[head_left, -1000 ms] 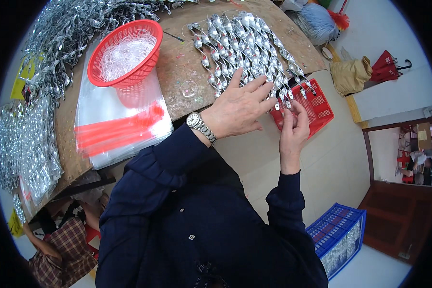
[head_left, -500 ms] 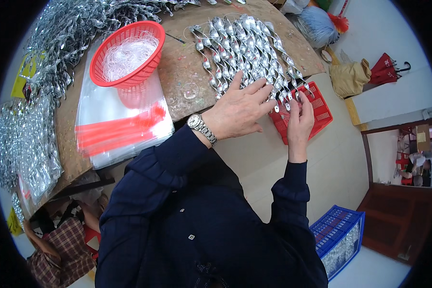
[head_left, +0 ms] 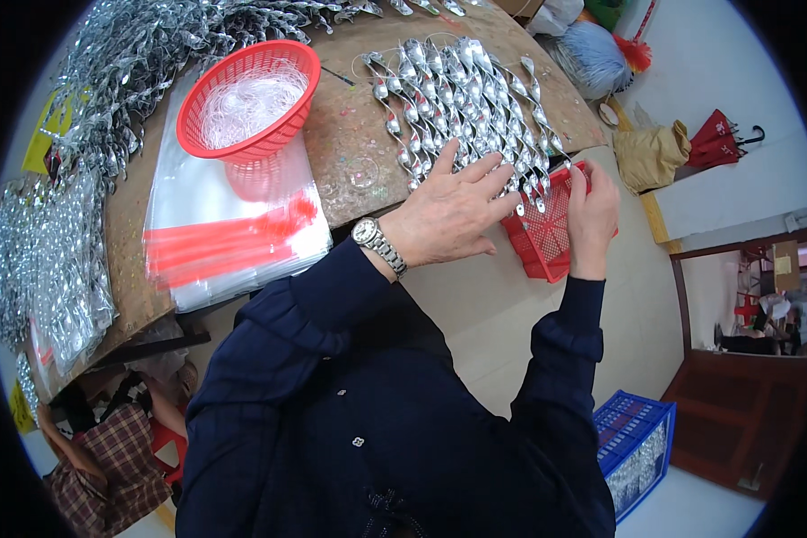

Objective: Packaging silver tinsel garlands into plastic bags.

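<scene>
Silver twisted strands (head_left: 466, 112) are lying on the table (head_left: 345, 134), upper centre. The left hand (head_left: 448, 215) is resting over them, fingers spread; the right hand (head_left: 592, 211), its grip unclear, is apparently separating the rightmost, which is calling for a light touch. A red basket (head_left: 282, 132), upper left, is holding clear thread (head_left: 242, 103); a blue crate (head_left: 632, 417), lower right, silvery pieces (head_left: 641, 468).

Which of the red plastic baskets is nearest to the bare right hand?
The red rectangular lattice plastic basket beside the brown wooden table, partly hidden by the right hand. The red round plastic basket, holding whitish threads, is farther left.
</scene>
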Demonstrator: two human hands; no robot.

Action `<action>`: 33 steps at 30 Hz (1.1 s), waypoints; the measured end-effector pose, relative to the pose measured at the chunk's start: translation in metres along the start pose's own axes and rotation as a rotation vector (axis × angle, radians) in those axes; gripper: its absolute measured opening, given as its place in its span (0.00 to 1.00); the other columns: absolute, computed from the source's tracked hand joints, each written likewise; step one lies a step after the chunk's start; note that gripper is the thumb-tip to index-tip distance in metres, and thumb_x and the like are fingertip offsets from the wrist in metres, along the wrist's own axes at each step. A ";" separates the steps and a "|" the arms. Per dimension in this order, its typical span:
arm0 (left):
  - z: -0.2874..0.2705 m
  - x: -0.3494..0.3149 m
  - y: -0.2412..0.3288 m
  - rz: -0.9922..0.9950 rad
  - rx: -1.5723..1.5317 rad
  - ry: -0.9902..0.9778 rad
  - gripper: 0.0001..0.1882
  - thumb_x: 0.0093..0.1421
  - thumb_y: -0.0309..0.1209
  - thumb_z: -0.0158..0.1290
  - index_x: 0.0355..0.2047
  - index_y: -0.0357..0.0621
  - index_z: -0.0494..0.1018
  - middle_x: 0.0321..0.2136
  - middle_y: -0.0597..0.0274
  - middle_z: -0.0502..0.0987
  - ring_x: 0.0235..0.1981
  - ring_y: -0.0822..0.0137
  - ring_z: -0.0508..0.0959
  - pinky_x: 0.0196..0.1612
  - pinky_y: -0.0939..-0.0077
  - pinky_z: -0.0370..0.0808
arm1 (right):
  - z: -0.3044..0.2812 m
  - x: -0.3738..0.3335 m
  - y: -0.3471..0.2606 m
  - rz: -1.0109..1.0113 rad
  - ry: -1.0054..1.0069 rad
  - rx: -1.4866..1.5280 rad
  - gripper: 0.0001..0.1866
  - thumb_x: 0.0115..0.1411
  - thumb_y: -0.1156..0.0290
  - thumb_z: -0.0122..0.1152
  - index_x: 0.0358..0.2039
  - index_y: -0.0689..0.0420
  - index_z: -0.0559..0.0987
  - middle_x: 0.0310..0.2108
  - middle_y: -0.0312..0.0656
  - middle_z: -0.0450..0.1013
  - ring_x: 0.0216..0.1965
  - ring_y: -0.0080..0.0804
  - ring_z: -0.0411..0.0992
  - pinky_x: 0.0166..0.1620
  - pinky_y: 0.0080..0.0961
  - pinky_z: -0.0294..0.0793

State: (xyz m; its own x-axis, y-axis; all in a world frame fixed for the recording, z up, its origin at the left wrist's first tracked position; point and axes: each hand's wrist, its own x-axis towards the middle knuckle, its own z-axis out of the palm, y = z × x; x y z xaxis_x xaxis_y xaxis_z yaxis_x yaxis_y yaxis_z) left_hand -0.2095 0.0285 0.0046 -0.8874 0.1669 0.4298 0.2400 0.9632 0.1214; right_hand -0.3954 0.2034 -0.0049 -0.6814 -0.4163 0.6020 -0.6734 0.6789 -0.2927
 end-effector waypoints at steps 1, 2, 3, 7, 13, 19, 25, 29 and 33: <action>-0.002 0.000 0.002 0.000 0.003 0.004 0.37 0.46 0.47 0.68 0.54 0.51 0.68 0.59 0.57 0.67 0.64 0.57 0.64 0.62 0.40 0.58 | 0.002 0.005 0.004 -0.004 0.004 0.001 0.16 0.64 0.61 0.57 0.45 0.59 0.80 0.40 0.50 0.78 0.43 0.49 0.76 0.46 0.40 0.73; -0.003 -0.001 0.004 -0.008 -0.003 0.016 0.37 0.46 0.46 0.68 0.54 0.51 0.68 0.59 0.58 0.67 0.64 0.57 0.64 0.62 0.41 0.58 | 0.007 0.008 0.009 0.044 -0.090 -0.017 0.17 0.64 0.59 0.56 0.45 0.58 0.80 0.38 0.52 0.78 0.42 0.51 0.76 0.45 0.41 0.74; -0.005 -0.002 0.006 -0.015 -0.010 0.027 0.36 0.46 0.46 0.68 0.54 0.51 0.68 0.59 0.58 0.67 0.64 0.57 0.64 0.62 0.41 0.57 | 0.010 0.011 0.013 0.091 -0.185 -0.035 0.18 0.65 0.58 0.55 0.45 0.58 0.81 0.36 0.53 0.78 0.40 0.53 0.76 0.44 0.43 0.74; -0.018 -0.008 0.011 0.006 -0.013 0.084 0.33 0.47 0.46 0.67 0.51 0.47 0.71 0.57 0.54 0.68 0.63 0.55 0.64 0.62 0.39 0.58 | 0.017 0.019 0.014 0.056 -0.225 -0.058 0.17 0.65 0.58 0.53 0.42 0.57 0.81 0.34 0.55 0.78 0.38 0.56 0.76 0.42 0.45 0.74; -0.037 -0.024 0.019 -0.018 -0.046 0.134 0.30 0.48 0.42 0.66 0.50 0.48 0.71 0.56 0.55 0.69 0.63 0.55 0.65 0.62 0.40 0.57 | 0.009 0.028 0.001 0.015 -0.073 0.048 0.14 0.66 0.62 0.52 0.38 0.59 0.80 0.34 0.56 0.77 0.38 0.58 0.75 0.40 0.45 0.73; -0.050 -0.039 0.018 -0.087 -0.199 0.259 0.28 0.51 0.36 0.65 0.52 0.45 0.71 0.55 0.51 0.70 0.60 0.54 0.68 0.61 0.51 0.63 | -0.010 0.032 -0.018 -0.042 0.107 0.246 0.10 0.67 0.68 0.53 0.38 0.61 0.78 0.28 0.50 0.77 0.28 0.44 0.76 0.33 0.35 0.73; -0.080 -0.052 0.017 -0.399 -0.813 0.428 0.32 0.61 0.26 0.56 0.65 0.42 0.61 0.58 0.52 0.69 0.55 0.62 0.73 0.52 0.71 0.73 | -0.050 -0.015 -0.115 0.132 -0.191 1.157 0.07 0.69 0.74 0.50 0.44 0.61 0.75 0.27 0.33 0.71 0.21 0.12 0.64 0.23 0.12 0.63; -0.107 -0.068 0.024 -0.500 -1.077 0.606 0.34 0.65 0.24 0.48 0.69 0.41 0.49 0.54 0.51 0.72 0.45 0.71 0.75 0.37 0.83 0.72 | -0.071 -0.058 -0.172 -0.004 -0.533 1.231 0.08 0.69 0.76 0.49 0.46 0.61 0.73 0.28 0.35 0.71 0.21 0.16 0.65 0.24 0.13 0.64; -0.119 -0.096 0.027 -0.539 -1.215 0.880 0.31 0.66 0.24 0.50 0.68 0.39 0.53 0.40 0.58 0.77 0.35 0.76 0.75 0.33 0.87 0.70 | -0.067 -0.081 -0.207 -0.160 -0.691 1.193 0.09 0.65 0.78 0.55 0.45 0.63 0.74 0.30 0.39 0.74 0.24 0.19 0.70 0.27 0.16 0.69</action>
State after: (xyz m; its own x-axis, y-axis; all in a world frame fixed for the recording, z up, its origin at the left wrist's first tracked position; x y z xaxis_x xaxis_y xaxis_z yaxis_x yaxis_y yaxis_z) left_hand -0.0713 0.0132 0.0728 -0.5778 -0.7058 0.4098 0.5265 0.0613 0.8480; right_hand -0.1813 0.1369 0.0570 -0.3404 -0.8892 0.3056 -0.3537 -0.1801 -0.9179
